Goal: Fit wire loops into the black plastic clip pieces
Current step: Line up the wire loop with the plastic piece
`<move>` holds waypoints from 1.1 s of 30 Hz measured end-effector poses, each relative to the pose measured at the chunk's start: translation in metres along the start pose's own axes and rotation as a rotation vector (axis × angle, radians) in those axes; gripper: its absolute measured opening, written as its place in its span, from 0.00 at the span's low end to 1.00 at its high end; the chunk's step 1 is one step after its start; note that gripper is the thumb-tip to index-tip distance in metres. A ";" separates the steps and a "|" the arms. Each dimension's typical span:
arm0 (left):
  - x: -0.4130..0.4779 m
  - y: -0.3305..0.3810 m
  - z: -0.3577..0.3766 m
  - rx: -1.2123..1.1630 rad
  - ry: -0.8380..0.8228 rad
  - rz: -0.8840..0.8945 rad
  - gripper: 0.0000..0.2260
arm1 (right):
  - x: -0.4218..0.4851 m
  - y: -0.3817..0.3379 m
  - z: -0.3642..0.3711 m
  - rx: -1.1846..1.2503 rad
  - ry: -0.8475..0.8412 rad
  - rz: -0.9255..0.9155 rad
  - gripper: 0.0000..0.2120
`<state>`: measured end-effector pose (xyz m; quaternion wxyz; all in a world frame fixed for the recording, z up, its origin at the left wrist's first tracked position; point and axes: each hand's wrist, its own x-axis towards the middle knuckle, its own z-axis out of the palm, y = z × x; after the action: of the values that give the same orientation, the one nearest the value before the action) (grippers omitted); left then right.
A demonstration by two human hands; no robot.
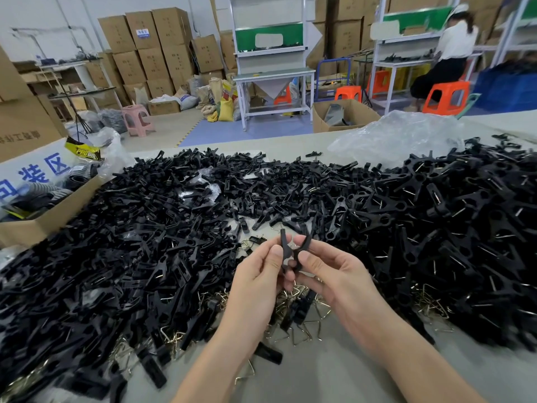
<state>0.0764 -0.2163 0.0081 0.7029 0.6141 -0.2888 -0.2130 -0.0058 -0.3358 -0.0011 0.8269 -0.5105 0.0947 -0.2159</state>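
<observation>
Hands at the middle of the bench, seen from above and behind. Left hand (258, 274) and right hand (331, 271) meet on a pair of black clip pieces (293, 251), the landmark for all that follows. The two pieces stand upright in a narrow V, joined at their lower ends and spread apart at the top. Left thumb and curled fingers pinch the left arm of the pair; right thumb and curled fingers pinch the right arm. Whether a wire loop already sits inside the pair cannot be told. Directly below the pair, under and between both wrists, loose wire loops (302, 330) of pale metal lie scattered on the grey table (334, 373). Left of the pair spreads a wide heap of single black pieces (130, 242), with more loops showing at its near edge. Right of the pair lies a second heap (465, 228), in which many pieces show glints of wire. Behind the pair and to its right rests a crumpled clear plastic bag (398, 135). Far left of the pair stands an open cardboard box (37, 225). Well behind the pair, at the upper right, a seated person (453, 50) works at another bench.
</observation>
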 end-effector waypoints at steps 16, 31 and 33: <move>-0.005 -0.001 0.005 0.115 0.093 0.064 0.12 | 0.001 0.002 -0.003 0.048 0.045 0.035 0.14; -0.011 0.004 0.011 0.177 0.144 0.083 0.07 | -0.001 0.002 -0.004 -0.052 0.045 -0.052 0.17; -0.009 0.004 0.010 0.197 0.151 0.095 0.07 | -0.002 0.001 -0.003 -0.114 0.038 -0.083 0.17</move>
<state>0.0629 -0.2168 0.0119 0.6683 0.6801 -0.2832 -0.1031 -0.0088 -0.3372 -0.0036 0.7850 -0.5560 0.1014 -0.2538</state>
